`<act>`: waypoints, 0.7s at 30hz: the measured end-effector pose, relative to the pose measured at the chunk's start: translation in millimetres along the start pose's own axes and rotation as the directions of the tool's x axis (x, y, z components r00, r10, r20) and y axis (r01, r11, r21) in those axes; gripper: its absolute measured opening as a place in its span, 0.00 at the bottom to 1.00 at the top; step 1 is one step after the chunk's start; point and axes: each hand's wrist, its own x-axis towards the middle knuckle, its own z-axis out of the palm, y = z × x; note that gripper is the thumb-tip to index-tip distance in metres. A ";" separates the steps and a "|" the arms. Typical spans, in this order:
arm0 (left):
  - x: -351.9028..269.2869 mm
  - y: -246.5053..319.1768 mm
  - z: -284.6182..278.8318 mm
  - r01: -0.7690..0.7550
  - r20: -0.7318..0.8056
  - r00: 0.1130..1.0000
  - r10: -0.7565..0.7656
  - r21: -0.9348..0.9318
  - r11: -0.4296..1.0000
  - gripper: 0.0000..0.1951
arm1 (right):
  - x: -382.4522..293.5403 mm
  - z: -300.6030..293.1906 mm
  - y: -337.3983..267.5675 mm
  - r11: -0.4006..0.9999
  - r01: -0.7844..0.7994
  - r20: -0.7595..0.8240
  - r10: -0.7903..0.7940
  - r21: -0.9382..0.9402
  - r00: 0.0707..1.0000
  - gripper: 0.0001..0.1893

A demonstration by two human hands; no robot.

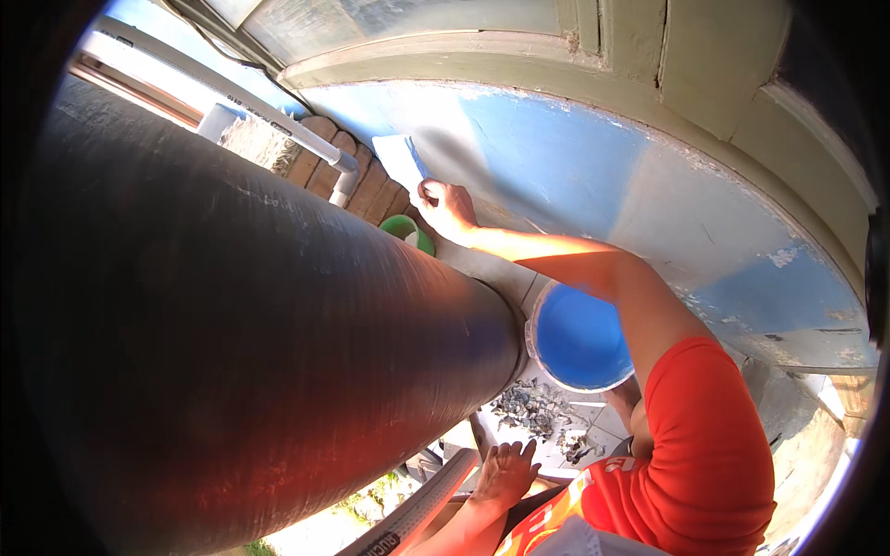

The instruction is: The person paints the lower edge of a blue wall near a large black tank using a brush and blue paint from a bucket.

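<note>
My right hand (445, 207) reaches out beside the blue and whitish wall (556, 156). Its fingers are closed on a flat white and blue piece (401, 158), strongly sunlit; what exactly it is cannot be told. Below my right forearm stands a round bucket (580, 340) holding blue paint or blue liquid. My left hand (506, 471) is low in the picture, fingers apart, with no object seen in it. It is beside a grey plastic pipe (424, 507). A green container (407, 229) with something white inside lies below my right hand, partly hidden by a large dark cylinder.
The large dark cylinder (278, 313) fills the left side, close to the bucket. Flakes of debris (532, 410) lie on the tiled floor near the bucket. A grey pipe with an elbow (344, 167) runs across the upper left. An olive-painted wooden frame (626, 76) borders the wall.
</note>
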 end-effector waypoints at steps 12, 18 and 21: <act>-5.6 -5.9 16.1 0.056 0.081 0.995 -0.055 -0.012 0.998 0.24 | 34.9 1.3 -28.6 0.968 0.223 -0.170 -0.201 0.120 0.965 0.06; -3.4 -6.2 19.9 0.017 0.036 0.999 -0.016 -0.019 1.000 0.24 | 41.8 -1.1 -42.0 0.923 0.206 -0.100 -0.183 0.326 0.978 0.06; -7.1 -6.4 19.8 0.033 0.037 0.999 -0.032 -0.030 0.999 0.24 | 40.9 -2.8 -52.5 0.921 0.135 -0.042 -0.128 0.365 0.991 0.06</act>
